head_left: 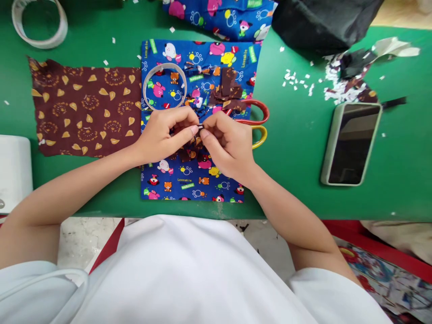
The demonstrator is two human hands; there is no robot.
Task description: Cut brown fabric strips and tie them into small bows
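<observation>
My left hand point(167, 135) and my right hand point(231, 146) meet over a blue cartoon-print cloth point(185, 189). Between the fingertips of both hands is a tiny white strip point(200, 127), too small to name for sure. Brown fabric scraps point(230, 85) lie on the cloth above the hands, and more scraps point(185, 155) show just below the fingers. A roll of tape point(145, 87) rests on the cloth beyond my left hand. Scissors with a red and a yellow handle point(263, 118) lie partly hidden behind my right hand.
A brown patterned cloth point(89, 101) lies to the left on the green table point(290, 180). At the top left is a wider tape roll point(62, 29). A phone point(351, 144), white paper bits point(340, 92) and a black bag point(320, 22) are on the right.
</observation>
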